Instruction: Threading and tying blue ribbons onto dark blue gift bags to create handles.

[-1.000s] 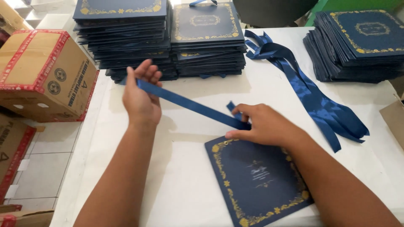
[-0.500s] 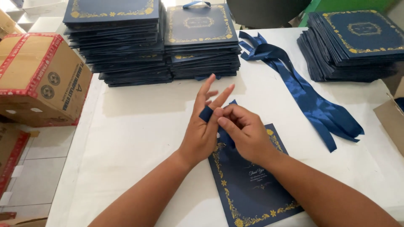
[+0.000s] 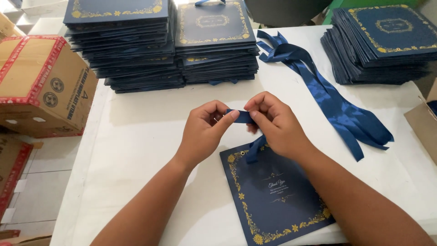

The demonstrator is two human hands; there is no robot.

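A flat dark blue paper bag (image 3: 277,193) with a gold floral border lies on the white table (image 3: 145,141) in front of me. A blue ribbon (image 3: 244,119) rises from the eyelet at its top left corner. My left hand (image 3: 205,130) and my right hand (image 3: 273,120) meet just above the bag's top edge. Both pinch the short stretch of ribbon between thumbs and forefingers.
Two tall stacks of the same blue bags (image 3: 123,43) (image 3: 216,41) stand at the back, another stack (image 3: 384,43) at the back right. A bundle of loose blue ribbons (image 3: 332,100) lies right of my hands. A cardboard box (image 3: 41,86) sits off the table's left edge.
A second ago my left hand held the ribbon stretched far to the left. Both hands have since come together above the bag, and the ribbon is now bunched short between them.
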